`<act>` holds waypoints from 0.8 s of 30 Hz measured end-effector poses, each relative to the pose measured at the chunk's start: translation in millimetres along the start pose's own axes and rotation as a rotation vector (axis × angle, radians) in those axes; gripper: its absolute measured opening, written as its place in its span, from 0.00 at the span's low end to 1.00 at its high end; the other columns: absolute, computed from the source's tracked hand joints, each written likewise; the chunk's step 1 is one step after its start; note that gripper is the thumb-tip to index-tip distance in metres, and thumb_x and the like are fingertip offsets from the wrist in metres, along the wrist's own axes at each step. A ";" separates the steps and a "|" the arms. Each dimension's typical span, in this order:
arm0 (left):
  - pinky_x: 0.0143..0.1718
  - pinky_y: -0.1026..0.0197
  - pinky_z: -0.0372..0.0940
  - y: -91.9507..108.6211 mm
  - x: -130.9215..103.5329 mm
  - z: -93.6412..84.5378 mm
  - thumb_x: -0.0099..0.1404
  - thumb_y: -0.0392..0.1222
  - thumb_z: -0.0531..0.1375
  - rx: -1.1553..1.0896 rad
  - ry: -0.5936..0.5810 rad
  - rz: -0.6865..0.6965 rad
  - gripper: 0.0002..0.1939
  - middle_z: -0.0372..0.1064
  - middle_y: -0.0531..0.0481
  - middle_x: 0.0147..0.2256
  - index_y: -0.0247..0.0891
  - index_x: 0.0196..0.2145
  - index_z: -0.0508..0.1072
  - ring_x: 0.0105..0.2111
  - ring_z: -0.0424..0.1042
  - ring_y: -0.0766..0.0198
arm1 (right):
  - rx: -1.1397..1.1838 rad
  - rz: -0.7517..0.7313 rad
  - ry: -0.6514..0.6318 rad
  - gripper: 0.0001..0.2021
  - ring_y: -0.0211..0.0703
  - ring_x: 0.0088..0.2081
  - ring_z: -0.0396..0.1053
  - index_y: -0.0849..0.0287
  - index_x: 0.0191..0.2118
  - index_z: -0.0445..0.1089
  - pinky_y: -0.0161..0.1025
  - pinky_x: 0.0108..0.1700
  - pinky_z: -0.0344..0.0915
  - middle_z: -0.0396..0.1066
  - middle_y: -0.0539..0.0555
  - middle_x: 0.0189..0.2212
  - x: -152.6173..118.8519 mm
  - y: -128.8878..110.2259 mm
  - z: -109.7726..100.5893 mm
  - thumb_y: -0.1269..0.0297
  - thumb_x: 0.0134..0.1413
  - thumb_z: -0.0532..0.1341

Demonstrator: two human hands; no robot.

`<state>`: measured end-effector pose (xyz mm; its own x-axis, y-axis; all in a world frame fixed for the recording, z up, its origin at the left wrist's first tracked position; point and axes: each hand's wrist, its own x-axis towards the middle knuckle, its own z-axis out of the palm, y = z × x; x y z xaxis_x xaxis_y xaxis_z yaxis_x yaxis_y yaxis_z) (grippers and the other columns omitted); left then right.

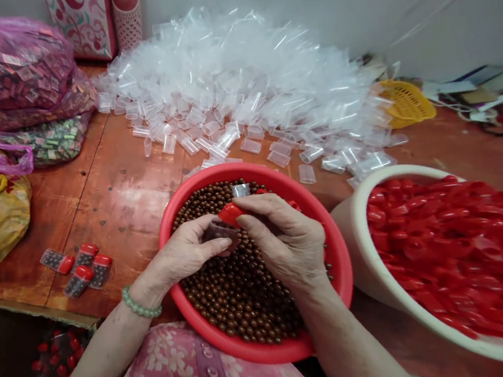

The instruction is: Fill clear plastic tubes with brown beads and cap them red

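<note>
Over a red basin [274, 352] of shiny brown balls [254, 313], my left hand [190, 250] pinches a small clear plastic container [220, 233] that looks dark with balls inside. My right hand [287, 239] grips a red plastic cap [230, 214] between thumb and forefinger, close against the container's open end. Whether cap and container touch, I cannot tell. Another clear container [241, 190] lies on the balls just behind my right fingers, with a few red caps partly hidden by that hand.
A heap of clear containers [237, 84] spreads along the wall. At right stands a white tub [362, 241] full of red caps [456, 247]. Several filled, capped containers [87, 264] lie at left, near purple bags [23, 64]. More capped ones [56, 366] are below the table edge. A yellow basket [408, 101] sits behind.
</note>
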<state>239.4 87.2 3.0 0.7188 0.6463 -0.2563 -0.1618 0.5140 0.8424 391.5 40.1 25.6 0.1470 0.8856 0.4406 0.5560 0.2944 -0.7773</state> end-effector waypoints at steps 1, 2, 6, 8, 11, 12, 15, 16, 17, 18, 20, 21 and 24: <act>0.48 0.58 0.63 -0.7 0.1 -0.1 0.57 0.33 0.63 0.006 -0.002 0.006 0.12 0.69 0.51 0.36 0.35 0.41 0.73 0.37 0.68 0.67 | -0.004 -0.002 -0.001 0.11 0.45 0.43 0.74 0.51 0.45 0.75 0.46 0.47 0.72 0.77 0.53 0.40 0.1 0.1 -0.1 0.69 0.58 0.62; 0.48 0.58 0.63 -1.5 0.2 -0.2 0.57 0.33 0.63 0.015 -0.002 0.013 0.12 0.69 0.51 0.36 0.35 0.41 0.73 0.38 0.68 0.66 | -0.007 -0.007 0.000 0.11 0.45 0.43 0.74 0.50 0.45 0.75 0.46 0.47 0.72 0.77 0.53 0.40 0.1 0.1 -0.2 0.69 0.58 0.62; 0.51 0.55 0.63 -5.0 0.3 -0.9 0.57 0.33 0.62 0.047 0.009 0.020 0.11 0.69 0.50 0.38 0.35 0.40 0.73 0.41 0.68 0.63 | -0.006 -0.031 0.005 0.12 0.44 0.42 0.74 0.50 0.45 0.75 0.45 0.46 0.72 0.76 0.52 0.39 0.5 0.2 0.9 0.71 0.58 0.62; 0.52 0.53 0.62 -6.0 0.2 -1.0 0.58 0.33 0.62 0.047 0.002 0.023 0.11 0.69 0.50 0.38 0.35 0.41 0.72 0.43 0.68 0.62 | -0.008 -0.046 -0.018 0.12 0.44 0.42 0.74 0.50 0.46 0.75 0.44 0.45 0.72 0.76 0.53 0.39 0.6 0.4 2.4 0.72 0.58 0.61; 0.51 0.54 0.62 -5.5 0.0 -0.5 0.58 0.32 0.60 0.045 0.005 0.034 0.11 0.69 0.51 0.37 0.34 0.40 0.72 0.41 0.68 0.63 | -0.034 -0.072 -0.053 0.12 0.43 0.41 0.74 0.52 0.45 0.75 0.43 0.44 0.72 0.75 0.54 0.38 0.9 0.6 4.1 0.72 0.58 0.61; 0.50 0.55 0.63 -5.0 -0.1 -0.1 0.58 0.32 0.60 0.044 0.014 0.031 0.10 0.68 0.51 0.37 0.34 0.40 0.71 0.39 0.68 0.64 | -0.045 -0.074 -0.059 0.11 0.43 0.40 0.74 0.52 0.45 0.75 0.43 0.44 0.73 0.75 0.54 0.38 1.1 0.7 4.3 0.72 0.58 0.61; 0.44 0.59 0.64 -3.1 -0.4 1.1 0.59 0.31 0.59 0.067 0.037 0.009 0.08 0.67 0.52 0.34 0.34 0.38 0.70 0.35 0.67 0.67 | -0.069 -0.062 -0.083 0.10 0.44 0.40 0.74 0.53 0.44 0.74 0.44 0.44 0.73 0.75 0.54 0.38 1.4 0.9 3.1 0.71 0.59 0.60; 0.42 0.60 0.64 -2.8 -0.4 1.4 0.59 0.32 0.59 0.093 0.040 0.002 0.07 0.66 0.53 0.33 0.33 0.38 0.70 0.34 0.66 0.67 | -0.073 -0.057 -0.096 0.10 0.44 0.40 0.74 0.53 0.44 0.74 0.44 0.44 0.73 0.76 0.54 0.38 1.4 1.2 2.4 0.71 0.59 0.60; 0.41 0.60 0.64 -2.8 -0.5 1.5 0.59 0.32 0.58 0.129 0.043 -0.001 0.07 0.66 0.53 0.32 0.33 0.37 0.69 0.33 0.66 0.67 | -0.073 -0.054 -0.108 0.10 0.44 0.41 0.74 0.53 0.44 0.74 0.44 0.43 0.73 0.76 0.54 0.38 1.4 1.6 1.7 0.71 0.59 0.60; 0.41 0.60 0.63 -3.2 -0.4 1.6 0.60 0.32 0.58 0.173 0.050 0.004 0.06 0.66 0.52 0.33 0.33 0.37 0.69 0.34 0.66 0.66 | -0.070 -0.050 -0.118 0.10 0.44 0.41 0.74 0.52 0.44 0.74 0.44 0.44 0.73 0.76 0.54 0.38 1.2 2.0 1.0 0.71 0.59 0.60; 0.42 0.59 0.64 -5.0 -0.2 1.4 0.60 0.33 0.58 0.261 0.069 0.023 0.07 0.67 0.51 0.35 0.34 0.39 0.69 0.36 0.65 0.65 | -0.054 -0.044 -0.135 0.10 0.44 0.42 0.74 0.53 0.44 0.74 0.43 0.45 0.73 0.76 0.53 0.38 1.0 2.8 0.0 0.70 0.59 0.60; 0.43 0.59 0.64 -6.1 -0.2 1.2 0.61 0.33 0.57 0.300 0.082 0.036 0.08 0.68 0.51 0.36 0.34 0.39 0.70 0.37 0.66 0.64 | -0.048 -0.039 -0.142 0.10 0.43 0.42 0.74 0.53 0.44 0.74 0.43 0.45 0.73 0.76 0.53 0.38 0.9 3.1 -0.4 0.70 0.59 0.60; 0.46 0.56 0.64 -8.7 -0.5 0.2 0.62 0.34 0.57 0.414 0.099 0.070 0.08 0.69 0.49 0.38 0.35 0.40 0.70 0.39 0.67 0.62 | -0.053 -0.034 -0.168 0.09 0.43 0.41 0.74 0.53 0.44 0.73 0.44 0.45 0.72 0.75 0.54 0.38 1.3 3.5 -1.7 0.70 0.59 0.60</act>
<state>240.5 82.3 -4.1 0.6438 0.7331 -0.2194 0.0921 0.2103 0.9733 395.1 41.6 24.2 -0.0087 0.9242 0.3819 0.6010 0.3101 -0.7366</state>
